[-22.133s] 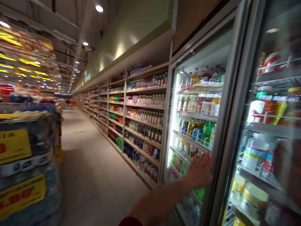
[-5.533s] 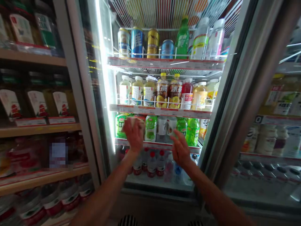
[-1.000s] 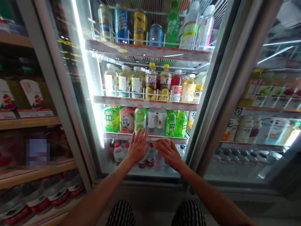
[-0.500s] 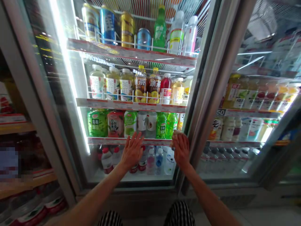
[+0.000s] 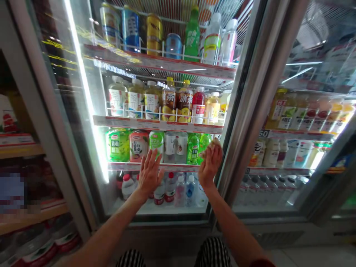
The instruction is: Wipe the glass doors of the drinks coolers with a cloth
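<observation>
A glass fridge door (image 5: 178, 203) stands in front of me, with shelves of drinks behind it. My left hand (image 5: 149, 173) is raised against the glass with its fingers stretched out, in front of the green-labelled bottle (image 5: 156, 140). Nothing is in it. Near the door's right edge, my right hand (image 5: 210, 166) presses a crumpled pale cloth (image 5: 214, 145) to the glass. Its fingers are bent over the cloth, which hides part of it. Behind that cloth are green tea bottles (image 5: 193, 148).
Cans (image 5: 130, 29) and bottles fill the upper shelves. A metal door frame (image 5: 251, 111) separates this fridge from another one with juice bottles (image 5: 306, 115) on the right. At left are wooden shelves (image 5: 22, 151) with packed goods. My knees (image 5: 213, 252) are close below the door.
My right hand has moved up along the glass with the cloth. My left hand has shifted slightly left and up, still spread. The view has drifted a little.
</observation>
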`<state>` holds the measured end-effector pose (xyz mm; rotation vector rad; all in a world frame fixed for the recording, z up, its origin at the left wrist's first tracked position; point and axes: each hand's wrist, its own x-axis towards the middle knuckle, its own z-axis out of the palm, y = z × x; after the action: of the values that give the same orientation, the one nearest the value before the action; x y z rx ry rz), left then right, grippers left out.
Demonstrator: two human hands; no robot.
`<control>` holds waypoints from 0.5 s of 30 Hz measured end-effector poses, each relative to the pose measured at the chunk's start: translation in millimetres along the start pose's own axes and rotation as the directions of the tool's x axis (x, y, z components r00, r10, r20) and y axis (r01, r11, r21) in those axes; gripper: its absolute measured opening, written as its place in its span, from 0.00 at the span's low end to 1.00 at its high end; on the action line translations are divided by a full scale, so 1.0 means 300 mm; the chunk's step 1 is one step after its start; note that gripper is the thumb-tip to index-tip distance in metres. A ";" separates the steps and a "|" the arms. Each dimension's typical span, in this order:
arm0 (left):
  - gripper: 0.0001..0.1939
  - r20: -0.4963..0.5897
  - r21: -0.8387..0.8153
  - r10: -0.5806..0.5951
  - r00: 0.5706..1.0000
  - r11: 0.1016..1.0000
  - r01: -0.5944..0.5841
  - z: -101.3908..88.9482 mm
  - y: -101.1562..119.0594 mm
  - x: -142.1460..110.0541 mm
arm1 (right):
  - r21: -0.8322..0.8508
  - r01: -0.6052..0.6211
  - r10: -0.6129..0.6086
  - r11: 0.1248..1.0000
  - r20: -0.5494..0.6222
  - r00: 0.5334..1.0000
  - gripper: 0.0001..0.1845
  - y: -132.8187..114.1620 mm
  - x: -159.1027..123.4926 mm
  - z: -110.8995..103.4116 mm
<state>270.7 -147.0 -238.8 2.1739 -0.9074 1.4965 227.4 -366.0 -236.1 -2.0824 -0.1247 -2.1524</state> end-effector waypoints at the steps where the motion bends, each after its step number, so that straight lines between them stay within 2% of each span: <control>1: 0.35 0.009 0.001 0.005 1.000 1.000 -0.005 -0.004 -0.007 -0.003 | 0.026 0.030 -0.031 0.999 0.040 0.999 0.30 -0.034 -0.008 0.017; 3: 0.36 0.026 0.006 0.022 0.999 1.000 -0.022 -0.011 -0.022 -0.014 | 0.106 0.180 -0.197 0.978 0.189 0.962 0.29 -0.089 -0.037 0.035; 5: 0.36 0.023 0.018 0.018 1.000 1.000 -0.018 -0.019 -0.039 -0.027 | 0.146 0.273 -0.304 0.951 0.264 0.915 0.28 -0.103 -0.050 0.035; 6: 0.36 0.016 0.027 0.004 1.000 1.000 -0.005 -0.023 -0.049 -0.032 | 0.125 0.264 -0.288 0.956 0.243 0.926 0.28 -0.094 -0.042 0.032; 8: 0.36 -0.002 0.047 -0.026 1.000 0.999 0.026 -0.031 -0.069 -0.038 | 0.039 0.138 -0.142 0.990 0.107 0.984 0.28 -0.067 -0.006 0.030; 10: 0.37 -0.012 0.062 -0.041 0.999 0.997 0.042 -0.037 -0.083 -0.038 | 0.006 0.026 -0.026 1.000 -0.014 1.000 0.30 -0.065 0.027 0.041; 12: 0.37 -0.014 0.067 -0.050 0.999 0.996 0.050 -0.039 -0.090 -0.037 | 0.050 0.073 -0.074 0.996 0.010 0.997 0.30 -0.098 0.033 0.058; 15: 0.37 -0.011 0.072 -0.044 0.999 0.996 0.045 -0.045 -0.100 -0.034 | 0.157 0.272 -0.298 0.949 0.177 0.938 0.30 -0.143 0.029 0.071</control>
<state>279.0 -113.7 -241.0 2.2204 -0.8080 1.5395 241.3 -320.7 -224.7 -2.3173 -0.6108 -2.0070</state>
